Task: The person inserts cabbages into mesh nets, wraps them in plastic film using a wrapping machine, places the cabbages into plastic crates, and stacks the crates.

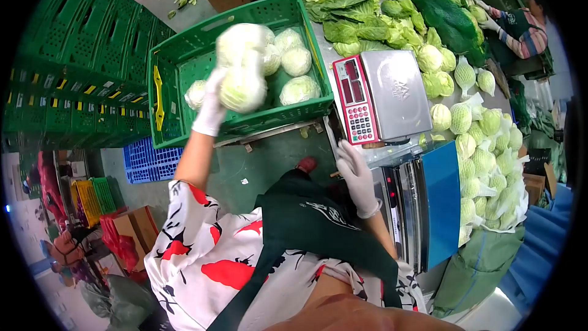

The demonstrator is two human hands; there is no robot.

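Observation:
My left hand (212, 103), in a white glove, grips wrapped cabbages (242, 89) over the green crate (239, 124); they are blurred by motion and look like two, one above the other. Several more wrapped cabbages (299, 90) lie inside the crate, mostly on its right side. My right hand (355, 175), also gloved, is raised with its fingers apart and nothing in it. It is just below the red and silver scale (398, 92) and left of the wrapping machine with a blue panel (442, 202).
Stacked green crates (79, 43) stand at the left, near a blue pallet (150, 160). Loose leaves (355, 6) and net-covered cabbages (484, 171) cover the table at the right. A co-worker (523, 27) handles a cabbage at the upper right. Cardboard boxes (131, 233) sit lower left.

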